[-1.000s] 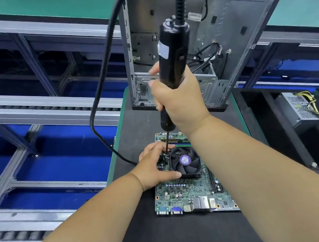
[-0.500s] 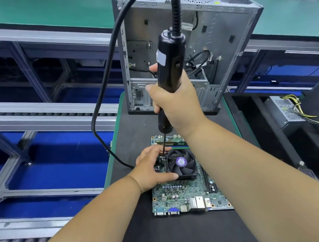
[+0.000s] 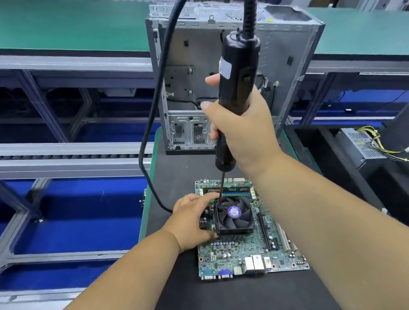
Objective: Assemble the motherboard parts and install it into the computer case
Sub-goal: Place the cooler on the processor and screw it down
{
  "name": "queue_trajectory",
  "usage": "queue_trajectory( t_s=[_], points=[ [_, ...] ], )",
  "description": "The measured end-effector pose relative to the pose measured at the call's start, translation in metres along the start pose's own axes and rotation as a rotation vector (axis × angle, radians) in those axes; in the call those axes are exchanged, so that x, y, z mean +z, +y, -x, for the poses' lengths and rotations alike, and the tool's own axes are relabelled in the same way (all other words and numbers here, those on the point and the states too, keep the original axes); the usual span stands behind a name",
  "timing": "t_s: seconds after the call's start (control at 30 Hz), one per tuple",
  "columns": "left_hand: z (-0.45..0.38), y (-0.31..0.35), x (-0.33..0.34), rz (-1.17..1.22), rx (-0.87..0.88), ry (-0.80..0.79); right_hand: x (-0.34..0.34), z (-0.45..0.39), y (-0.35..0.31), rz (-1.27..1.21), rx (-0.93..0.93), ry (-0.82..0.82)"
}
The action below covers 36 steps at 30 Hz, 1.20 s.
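A: What fills the top middle of the frame?
B: The computer case (image 3: 285,44), grey metal, standing upright with its open side toward the camera, at the far end of the black mat (image 3: 220,303).

A: And below it?
B: The motherboard (image 3: 239,253) lies flat on that mat, lower centre, well apart from the case. A black cooler fan (image 3: 234,214) sits on its upper half.

A: The hands?
B: The right hand (image 3: 245,132), centre frame, has its fingers wrapped round the black electric screwdriver (image 3: 235,78) (its cable (image 3: 158,87) loops up and off to the left). The bit comes down to the fan's upper left corner.

A: The other?
B: The left hand (image 3: 191,222) rests against the fan's left side, fingers loosely curved over the edge; I cannot tell if it truly grips.
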State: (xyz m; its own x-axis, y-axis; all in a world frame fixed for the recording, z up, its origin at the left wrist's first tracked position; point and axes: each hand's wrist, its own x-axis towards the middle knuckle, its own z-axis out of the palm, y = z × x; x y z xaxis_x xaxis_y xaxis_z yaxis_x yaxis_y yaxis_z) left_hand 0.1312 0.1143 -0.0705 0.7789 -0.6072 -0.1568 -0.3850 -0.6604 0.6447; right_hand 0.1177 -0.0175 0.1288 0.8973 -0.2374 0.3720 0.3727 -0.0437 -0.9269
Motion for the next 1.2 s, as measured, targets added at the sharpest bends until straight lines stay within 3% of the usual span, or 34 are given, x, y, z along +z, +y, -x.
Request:
queue_trajectory(
  t_s=[0.43,0.63,0.73,0.83,0.93,1.07,1.2],
  points=[
    [0.009,0.004,0.004,0.129,-0.020,-0.002,-0.001,0.010,-0.009,-0.052,-0.001,-0.006],
    [0.054,0.012,-0.008,0.370,-0.087,0.205,0.012,0.018,-0.023,-0.127,0.001,-0.049],
    [0.086,0.020,-0.028,0.594,-0.132,0.327,0.017,0.025,-0.033,-0.164,-0.031,-0.170],
    [0.129,0.028,-0.040,0.762,-0.147,0.539,0.027,0.038,-0.043,-0.170,-0.109,-0.415],
    [0.181,0.030,-0.041,0.796,-0.237,0.775,0.044,0.059,-0.049,-0.136,-0.174,-0.650],
    [0.254,0.022,-0.039,0.843,-0.397,1.021,0.078,0.095,-0.049,-0.135,-0.194,-0.810],
    [0.338,0.009,-0.034,0.900,-0.445,1.175,0.118,0.136,-0.052,-0.149,-0.205,-1.016]
  ],
)
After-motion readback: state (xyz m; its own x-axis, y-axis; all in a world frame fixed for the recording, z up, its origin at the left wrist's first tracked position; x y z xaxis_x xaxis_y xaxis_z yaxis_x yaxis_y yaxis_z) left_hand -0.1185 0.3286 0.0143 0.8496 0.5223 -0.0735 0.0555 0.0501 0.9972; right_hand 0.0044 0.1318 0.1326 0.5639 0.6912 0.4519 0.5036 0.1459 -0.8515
